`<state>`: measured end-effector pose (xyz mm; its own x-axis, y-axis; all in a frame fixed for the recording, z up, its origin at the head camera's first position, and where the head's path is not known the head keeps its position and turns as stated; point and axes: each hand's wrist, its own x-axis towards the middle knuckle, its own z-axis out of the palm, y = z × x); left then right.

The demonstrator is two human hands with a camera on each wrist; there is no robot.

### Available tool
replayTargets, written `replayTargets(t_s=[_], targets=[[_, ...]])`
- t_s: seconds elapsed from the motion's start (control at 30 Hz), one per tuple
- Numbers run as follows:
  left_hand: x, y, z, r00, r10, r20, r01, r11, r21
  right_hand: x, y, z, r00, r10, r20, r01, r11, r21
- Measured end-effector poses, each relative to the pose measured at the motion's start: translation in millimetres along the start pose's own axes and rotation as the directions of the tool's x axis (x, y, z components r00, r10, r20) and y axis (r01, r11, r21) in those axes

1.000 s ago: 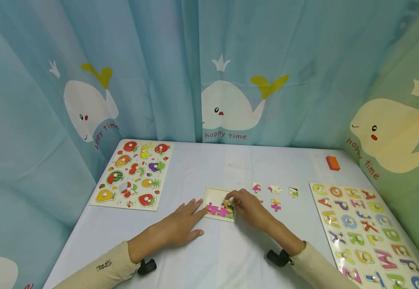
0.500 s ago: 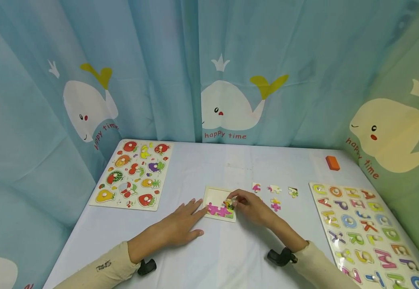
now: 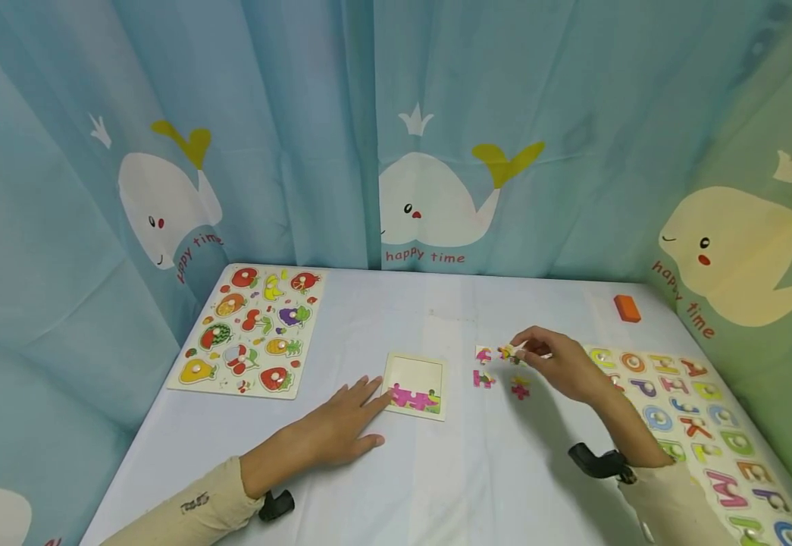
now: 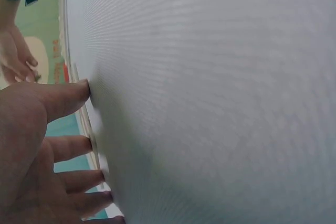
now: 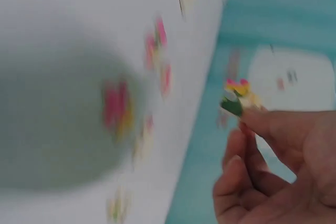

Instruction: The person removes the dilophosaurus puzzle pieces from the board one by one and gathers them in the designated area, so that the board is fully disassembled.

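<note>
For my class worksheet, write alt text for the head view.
The right hand holds a puzzle piece near loose pieces on a white table; the left hand rests at a partly filled frame. A fruit board lies left, a letter board right.

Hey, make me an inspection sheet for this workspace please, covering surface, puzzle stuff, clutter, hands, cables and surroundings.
Surface: white tabletop, faint marks toward the back.
Puzzle: puzzle tray partly filled, pink pieces along its near side; loose pieces to its right.
Clutter: fruit board far left, letter board far right, orange block back right.
Left hand: fingers spread, one at the tray's left edge.
Right hand: pinches a puzzle piece above the table.
Cables: nothing seen.
Surroundings: blue curtain with whale prints.
</note>
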<state>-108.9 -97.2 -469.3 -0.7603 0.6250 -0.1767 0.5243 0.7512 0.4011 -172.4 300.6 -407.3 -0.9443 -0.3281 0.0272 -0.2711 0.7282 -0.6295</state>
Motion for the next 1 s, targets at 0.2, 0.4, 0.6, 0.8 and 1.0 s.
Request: replayTargets(t_s=[0.2,0.4,0.6,0.8,1.0], targets=[[-1.0,0.6,-0.6,1.000,0.003,0.006,-0.003,1.000,-0.005,-24.0,41.4,-39.7,0.989,0.051,0.139,-0.052,0.999,0.003],[-1.2,1.3,-1.1,1.000,0.000,0.004,0.000,1.000,0.001,-36.3,73.3,-42.8,0.964,0.011,0.267,-0.034,0.996,0.083],[-1.3,1.4,-1.7,1.000,0.003,-0.002,-0.003,1.000,0.000,-37.3,85.6,-26.6,0.968,0.045,0.246,-0.066,0.995,0.075],[-1.0,0.6,-1.1,1.000,0.012,-0.005,-0.012,1.000,0.006,-39.5,78.3,-8.7,0.987,0.138,0.087,-0.126,0.983,-0.133],[-0.8,0.4,-0.8,1.000,0.005,0.000,-0.005,1.000,0.007,-39.9,64.7,4.1,0.988,0.153,-0.029,-0.156,0.965,-0.209]])
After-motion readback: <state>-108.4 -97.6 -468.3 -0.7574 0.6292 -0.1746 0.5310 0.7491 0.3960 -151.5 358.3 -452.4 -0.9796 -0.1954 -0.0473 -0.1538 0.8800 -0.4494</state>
